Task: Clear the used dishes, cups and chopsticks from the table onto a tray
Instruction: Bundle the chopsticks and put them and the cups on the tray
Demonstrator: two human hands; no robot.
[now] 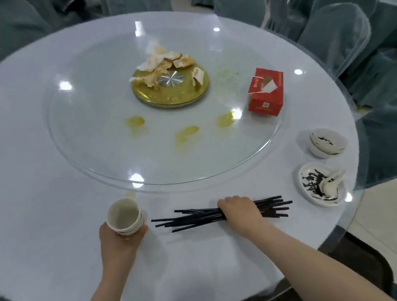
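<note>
My left hand (121, 238) grips a stack of nested white cups (125, 217) from below, near the table's front edge. To its right, my right hand (241, 210) closes over a bundle of black chopsticks (192, 219) lying flat on the white table (39, 190). At the right edge stand stacked white bowls (326, 141) with black markings. Just nearer sits a white plate (322, 188) with black markings, and white spoons (332, 181) rest on it. No tray is in view.
A glass turntable (94, 141) fills the table's middle, smeared with yellow oil. At its centre a gold disc (171, 88) carries crumpled dirty napkins (164, 61). A red tissue box (265, 91) stands on its right side. Chairs in grey-green covers (334, 30) ring the table.
</note>
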